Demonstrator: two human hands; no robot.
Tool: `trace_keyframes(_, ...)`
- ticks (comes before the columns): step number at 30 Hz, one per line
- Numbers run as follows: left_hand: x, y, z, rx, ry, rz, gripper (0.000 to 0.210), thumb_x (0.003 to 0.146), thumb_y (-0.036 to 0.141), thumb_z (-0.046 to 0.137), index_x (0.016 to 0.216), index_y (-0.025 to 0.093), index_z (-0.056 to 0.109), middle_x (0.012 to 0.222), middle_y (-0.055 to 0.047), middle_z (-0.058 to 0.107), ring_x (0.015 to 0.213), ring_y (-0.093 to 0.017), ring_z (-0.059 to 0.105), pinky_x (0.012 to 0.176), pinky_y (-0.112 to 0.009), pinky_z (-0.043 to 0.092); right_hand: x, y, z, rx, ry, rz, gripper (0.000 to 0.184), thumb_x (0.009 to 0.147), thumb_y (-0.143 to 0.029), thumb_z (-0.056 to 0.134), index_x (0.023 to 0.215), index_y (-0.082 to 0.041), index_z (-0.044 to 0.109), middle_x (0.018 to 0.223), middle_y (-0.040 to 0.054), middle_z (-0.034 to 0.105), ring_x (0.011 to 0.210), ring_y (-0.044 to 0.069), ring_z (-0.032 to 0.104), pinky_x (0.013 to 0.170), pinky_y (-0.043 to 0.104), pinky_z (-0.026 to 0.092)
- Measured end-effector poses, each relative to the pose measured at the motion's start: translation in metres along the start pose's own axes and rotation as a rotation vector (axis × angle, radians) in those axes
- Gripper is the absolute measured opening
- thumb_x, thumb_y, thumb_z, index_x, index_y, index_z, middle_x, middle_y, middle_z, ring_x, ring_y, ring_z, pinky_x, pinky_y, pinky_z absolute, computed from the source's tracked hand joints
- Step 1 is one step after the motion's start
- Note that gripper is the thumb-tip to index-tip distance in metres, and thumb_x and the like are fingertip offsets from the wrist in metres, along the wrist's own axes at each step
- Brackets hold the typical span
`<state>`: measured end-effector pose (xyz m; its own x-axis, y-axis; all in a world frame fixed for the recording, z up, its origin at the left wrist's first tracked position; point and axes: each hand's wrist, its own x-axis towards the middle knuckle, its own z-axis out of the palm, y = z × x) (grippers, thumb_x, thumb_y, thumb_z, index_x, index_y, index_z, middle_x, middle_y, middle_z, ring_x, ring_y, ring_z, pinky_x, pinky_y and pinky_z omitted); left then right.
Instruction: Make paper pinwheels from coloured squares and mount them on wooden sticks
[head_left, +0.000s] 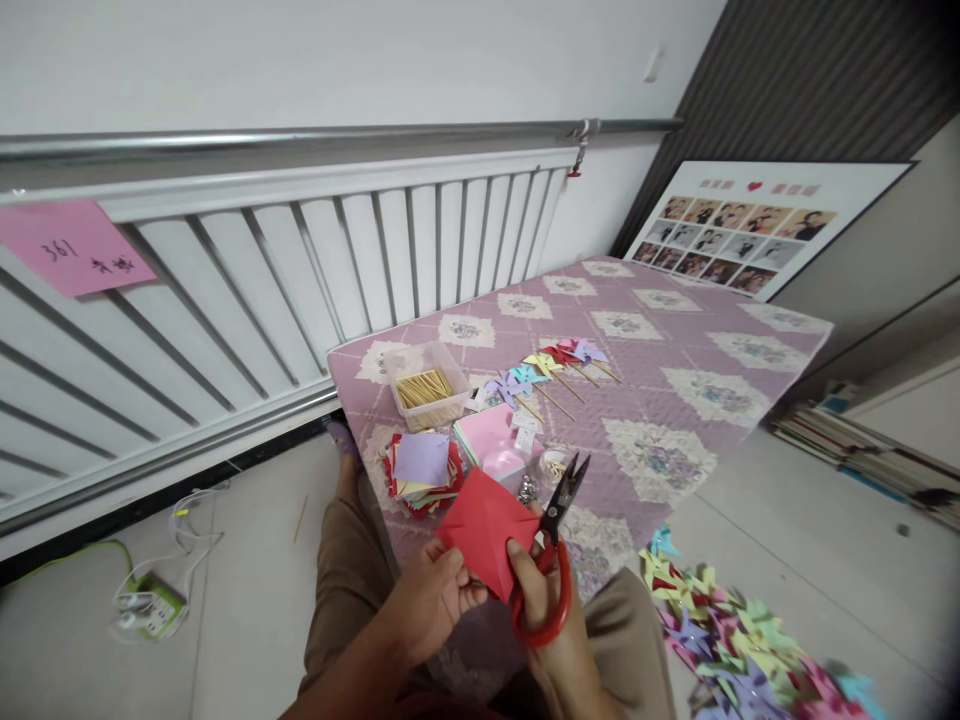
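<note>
Pinching the red paper point(480, 525) over the near edge of the table point(652, 410), the left hand point(433, 600)'s nearly closed while the right hand point(544, 592) curls round the scissors point(554, 522), thumb on paper, so 1 sloppy twist could nick it.

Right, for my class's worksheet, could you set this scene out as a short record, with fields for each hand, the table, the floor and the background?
Left hand: holds the red paper near its lower left edge
Right hand: holds red-handled scissors, thumb on the paper
Scissor blades: slightly parted, pointing away from the person
Table: stacked coloured squares, clear box of thin sticks, paper pinwheels on sticks
Floor: pinwheel pile at right, power strip at left
Background: white radiator, photo board
</note>
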<state>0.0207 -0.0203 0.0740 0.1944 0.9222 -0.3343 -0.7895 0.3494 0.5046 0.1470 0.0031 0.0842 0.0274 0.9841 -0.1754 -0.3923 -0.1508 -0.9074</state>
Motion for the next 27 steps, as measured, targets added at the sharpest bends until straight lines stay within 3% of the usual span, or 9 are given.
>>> trace_keyframes(5, 0.006, 0.002, 0.017, 0.044, 0.101, 0.04, 0.034, 0.071, 0.029, 0.078, 0.1, 0.015, 0.065, 0.085, -0.007, 0.07, 0.066, -0.013, 0.062, 0.058, -0.023, 0.047, 0.0, 0.003, -0.004, -0.111, -0.007, -0.022, 0.068, 0.083, -0.042, 0.066, 0.14, -0.025, 0.033, 0.124, 0.0087, 0.064, 0.109, 0.023, 0.063, 0.093, 0.036, 0.052)
trace_keyframes(11, 0.009, -0.001, 0.018, 0.037, 0.158, -0.02, 0.036, 0.067, 0.026, 0.079, 0.097, 0.015, 0.063, 0.084, -0.005, 0.069, 0.065, -0.013, 0.062, 0.051, -0.02, 0.043, 0.002, 0.005, -0.013, -0.323, 0.08, -0.164, 0.055, 0.081, -0.043, 0.067, 0.129, -0.024, 0.048, 0.12, 0.0064, 0.062, 0.116, 0.023, 0.056, 0.096, 0.033, 0.047)
trace_keyframes(14, 0.011, 0.001, 0.017, 0.014, 0.184, -0.014, 0.034, 0.066, 0.026, 0.079, 0.094, 0.016, 0.062, 0.087, -0.004, 0.07, 0.067, -0.012, 0.063, 0.054, -0.021, 0.044, 0.0, 0.005, -0.013, -0.256, 0.072, -0.115, 0.052, 0.084, -0.042, 0.065, 0.13, -0.025, 0.047, 0.097, 0.002, 0.063, 0.087, 0.018, 0.062, 0.072, 0.026, 0.052)
trace_keyframes(16, 0.014, 0.006, 0.016, 0.031, 0.221, 0.012, 0.036, 0.063, 0.028, 0.081, 0.092, 0.016, 0.061, 0.083, -0.003, 0.069, 0.065, -0.012, 0.062, 0.055, -0.021, 0.045, -0.002, 0.004, -0.014, -0.163, 0.062, -0.087, 0.051, 0.088, -0.043, 0.061, 0.132, -0.026, 0.043, 0.077, -0.0031, 0.057, 0.064, 0.014, 0.056, 0.054, 0.023, 0.047)
trace_keyframes(18, 0.017, 0.013, 0.015, 0.052, 0.256, 0.062, 0.039, 0.06, 0.03, 0.083, 0.089, 0.016, 0.06, 0.08, -0.002, 0.069, 0.063, -0.013, 0.062, 0.054, -0.022, 0.046, -0.006, 0.002, -0.02, -0.06, 0.015, -0.073, 0.051, 0.09, -0.045, 0.058, 0.134, -0.027, 0.04, 0.071, -0.0049, 0.053, 0.054, 0.012, 0.049, 0.046, 0.021, 0.041)
trace_keyframes(21, 0.021, 0.022, 0.013, 0.057, 0.292, 0.134, 0.043, 0.056, 0.029, 0.085, 0.088, 0.016, 0.059, 0.079, -0.001, 0.069, 0.062, -0.012, 0.063, 0.055, -0.023, 0.047, -0.016, -0.004, -0.033, -0.009, -0.146, 0.006, 0.05, 0.09, -0.05, 0.054, 0.133, -0.028, 0.041, 0.077, -0.0022, 0.055, 0.054, 0.011, 0.048, 0.047, 0.021, 0.04)
trace_keyframes(24, 0.024, 0.028, 0.011, 0.051, 0.324, 0.164, 0.042, 0.055, 0.028, 0.085, 0.085, 0.016, 0.058, 0.074, 0.0, 0.068, 0.058, -0.011, 0.061, 0.053, -0.022, 0.048, -0.029, -0.009, -0.045, -0.069, -0.35, 0.143, 0.056, 0.089, -0.059, 0.049, 0.134, -0.026, 0.044, 0.077, 0.0003, 0.056, 0.052, 0.01, 0.045, 0.047, 0.022, 0.038)
trace_keyframes(27, 0.027, 0.032, 0.011, 0.045, 0.322, 0.197, 0.037, 0.056, 0.026, 0.085, 0.078, 0.016, 0.057, 0.071, 0.0, 0.068, 0.056, -0.011, 0.061, 0.054, -0.023, 0.05, -0.042, -0.011, -0.051, -0.192, -0.45, 0.218, 0.069, 0.083, -0.069, 0.049, 0.133, -0.022, 0.049, 0.072, 0.001, 0.057, 0.046, 0.009, 0.042, 0.045, 0.022, 0.033)
